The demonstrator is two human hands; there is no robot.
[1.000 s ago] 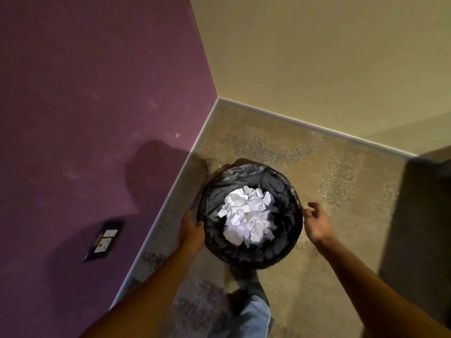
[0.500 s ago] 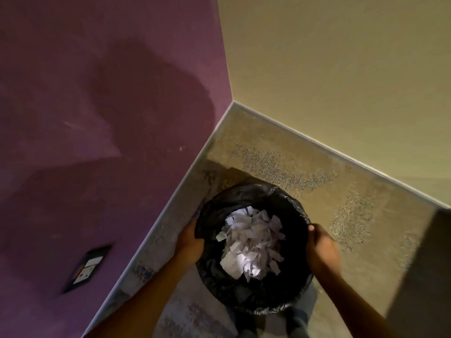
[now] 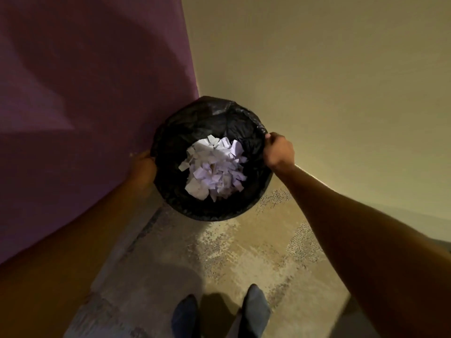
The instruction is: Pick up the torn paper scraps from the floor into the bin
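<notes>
A round bin (image 3: 214,211) lined with a black plastic bag is held up in front of the room's corner, off the floor. A heap of white torn paper scraps (image 3: 213,168) lies inside it. My left hand (image 3: 144,168) grips the bin's left rim, its fingers partly hidden behind the bag. My right hand (image 3: 278,150) is closed on the right rim, thumb on the bag's edge. No scraps show on the visible floor.
A purple wall (image 3: 85,106) stands at the left and a beige wall (image 3: 329,81) at the right, meeting in a corner behind the bin. Mottled beige floor (image 3: 231,259) lies below. My two feet in dark socks (image 3: 219,313) are at the bottom edge.
Both hands closed on the bin's rim and lifted it from the floor up toward the corner. The view has risen, and the wall socket has left the frame.
</notes>
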